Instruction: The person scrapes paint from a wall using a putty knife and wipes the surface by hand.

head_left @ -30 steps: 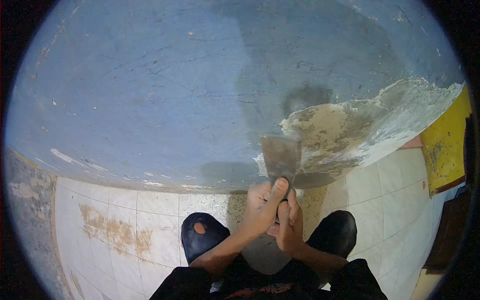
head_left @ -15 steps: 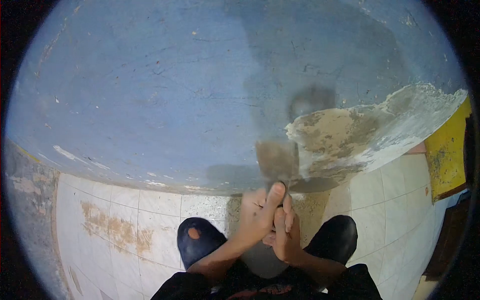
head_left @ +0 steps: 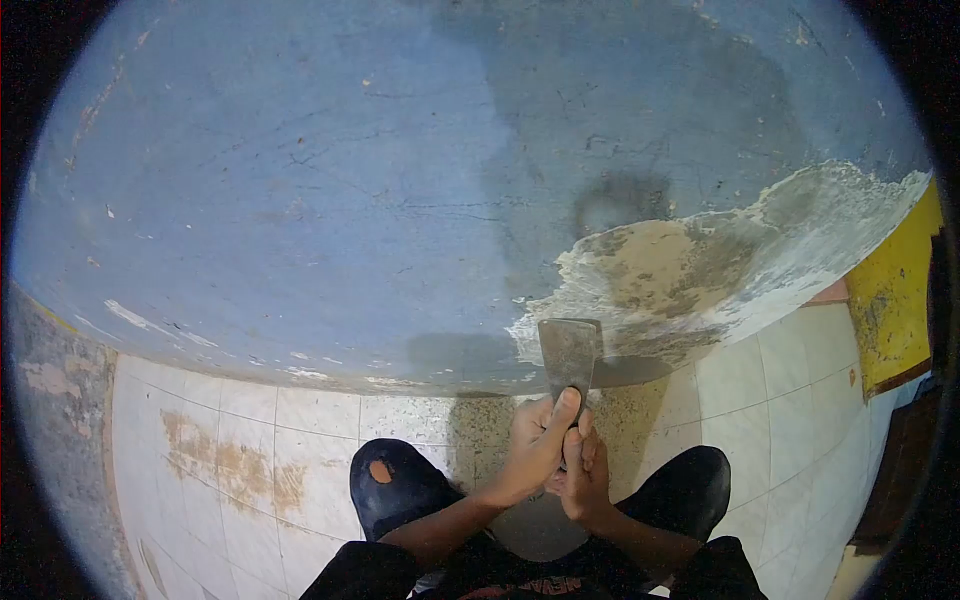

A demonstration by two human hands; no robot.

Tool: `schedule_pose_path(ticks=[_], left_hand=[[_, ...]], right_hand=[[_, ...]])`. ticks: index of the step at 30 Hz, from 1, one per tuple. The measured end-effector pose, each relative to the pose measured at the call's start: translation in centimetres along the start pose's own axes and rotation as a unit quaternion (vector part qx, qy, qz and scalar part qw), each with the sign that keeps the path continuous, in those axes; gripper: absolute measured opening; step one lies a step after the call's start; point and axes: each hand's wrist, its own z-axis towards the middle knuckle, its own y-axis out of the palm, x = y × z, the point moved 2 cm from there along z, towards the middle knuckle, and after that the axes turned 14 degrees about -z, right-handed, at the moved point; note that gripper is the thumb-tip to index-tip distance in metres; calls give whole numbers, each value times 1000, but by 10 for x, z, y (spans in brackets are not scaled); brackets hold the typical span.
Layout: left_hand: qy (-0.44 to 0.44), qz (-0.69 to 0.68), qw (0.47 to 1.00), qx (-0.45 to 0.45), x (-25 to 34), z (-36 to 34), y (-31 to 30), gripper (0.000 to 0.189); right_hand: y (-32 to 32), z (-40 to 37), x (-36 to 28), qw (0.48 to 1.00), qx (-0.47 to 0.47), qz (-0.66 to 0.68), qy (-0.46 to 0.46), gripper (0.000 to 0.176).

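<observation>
Both my hands grip the handle of a metal scraper [head_left: 568,353], whose flat blade points up against the base of a blue painted wall [head_left: 330,190]. My left hand [head_left: 533,447] wraps the handle with its thumb pressed along the blade's neck. Close beside it on the right, my right hand [head_left: 587,477] clasps the same handle. The blade rests at the lower edge of a scraped patch [head_left: 680,265] where the blue paint is gone and pale, brownish plaster shows. Its left edge is ragged and white.
White floor tiles [head_left: 250,450] with brown stains lie below the wall. My feet in dark shoes [head_left: 400,485] stand left and right of my hands. A yellow painted surface [head_left: 895,290] borders the wall at the right. Rough grey wall sits at far left.
The scraper blade has pulled down from the wall toward the floor line. The bare patch's left edge has spread further left and down, with fresh white flaking.
</observation>
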Motion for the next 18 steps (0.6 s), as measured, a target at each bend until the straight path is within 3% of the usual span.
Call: schedule_pose_path(ticks=[2,6,11,15,18], left_hand=[[31,95,995,23,10,3,-1,46],[-18,-6,1000,-11,40,2,10,46],[1,11,1000,-21,31,0,4,46],[-31,27,999,-18,13,0,4,45],[16,36,999,-13,7,2,2,45]], right_hand=[[-9,15,-32,943,-33,248,220,41],[-6,23,-50,921,-59,306,233,40],[-4,19,-44,960,-25,223,167,46],[0,4,-14,955,4,212,208,48],[4,1,5,980,17,128,150,46]])
